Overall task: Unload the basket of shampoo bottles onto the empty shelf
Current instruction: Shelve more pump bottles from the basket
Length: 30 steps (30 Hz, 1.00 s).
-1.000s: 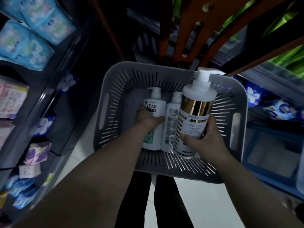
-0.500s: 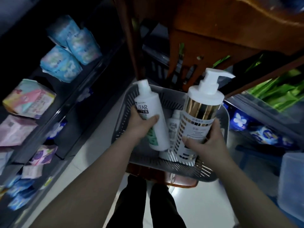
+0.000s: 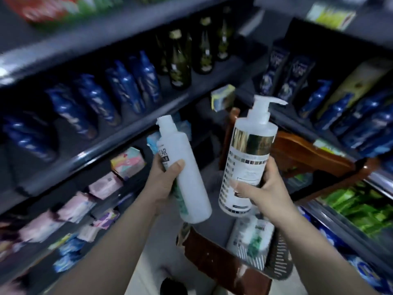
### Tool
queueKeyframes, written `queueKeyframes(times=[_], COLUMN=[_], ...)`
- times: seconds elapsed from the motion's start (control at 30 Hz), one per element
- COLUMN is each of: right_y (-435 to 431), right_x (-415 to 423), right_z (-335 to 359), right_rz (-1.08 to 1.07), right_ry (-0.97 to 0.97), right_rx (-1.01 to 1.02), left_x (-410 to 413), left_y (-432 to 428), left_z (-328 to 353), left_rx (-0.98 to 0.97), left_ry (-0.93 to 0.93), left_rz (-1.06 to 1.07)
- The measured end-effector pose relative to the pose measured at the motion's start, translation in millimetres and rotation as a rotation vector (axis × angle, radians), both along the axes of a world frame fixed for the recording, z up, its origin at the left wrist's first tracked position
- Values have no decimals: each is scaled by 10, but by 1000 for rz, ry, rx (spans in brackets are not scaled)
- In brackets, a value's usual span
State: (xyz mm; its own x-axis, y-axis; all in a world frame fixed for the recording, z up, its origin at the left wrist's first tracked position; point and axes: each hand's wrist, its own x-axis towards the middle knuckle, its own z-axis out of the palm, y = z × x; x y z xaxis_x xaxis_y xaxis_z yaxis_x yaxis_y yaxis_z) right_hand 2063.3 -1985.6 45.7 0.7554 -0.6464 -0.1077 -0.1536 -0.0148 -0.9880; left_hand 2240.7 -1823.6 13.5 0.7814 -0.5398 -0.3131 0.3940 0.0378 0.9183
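Note:
My left hand (image 3: 163, 184) grips a white CLEAR shampoo bottle (image 3: 185, 173) with a green label, tilted to the left. My right hand (image 3: 261, 192) grips a taller white pump bottle (image 3: 246, 158) with a gold band, held nearly upright. Both bottles are raised in front of the dark shelves. Below them the grey slotted basket (image 3: 276, 265) sits on a brown wooden stool (image 3: 214, 258), with white and green bottles (image 3: 251, 237) lying in it. The image is blurred.
A dark shelf (image 3: 131, 128) on the left carries blue bottles (image 3: 125, 90) and dark green glass bottles (image 3: 180, 60). Pastel packets (image 3: 102, 186) fill lower shelves. More blue bottles (image 3: 361, 122) and green packets (image 3: 361, 207) are on the right. A wooden chair back (image 3: 302, 150) rises behind.
Both hands have lifted their bottles up out of the basket. The view has swung upward from the basket to the shelves, and the basket now lies low in the picture.

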Motion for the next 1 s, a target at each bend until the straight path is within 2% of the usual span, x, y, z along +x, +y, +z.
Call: queueKeyframes(times=[0.13,0.33,0.53,0.77,1.0], right_y=[261,849,1583,2326,2564], right_x=[547,1479,2332,3169,3995], right_z=[628,1381,1926,2254,2616], right_rz=[188,354,466,551,572], right_ry=[-96,-228,-332,-466,-486], right_rx=[19,64,46,-14,-113], left_x=[318,757,1069,1397,1670], left_y=[583,1522,2361,3082,3388], left_z=[659,1522,2047,2303,2470], left_rx=[43,108,194,280,309], left_ry=[-183,-433,-677,-737,-744], left_rz=[130,311,548,730,855])
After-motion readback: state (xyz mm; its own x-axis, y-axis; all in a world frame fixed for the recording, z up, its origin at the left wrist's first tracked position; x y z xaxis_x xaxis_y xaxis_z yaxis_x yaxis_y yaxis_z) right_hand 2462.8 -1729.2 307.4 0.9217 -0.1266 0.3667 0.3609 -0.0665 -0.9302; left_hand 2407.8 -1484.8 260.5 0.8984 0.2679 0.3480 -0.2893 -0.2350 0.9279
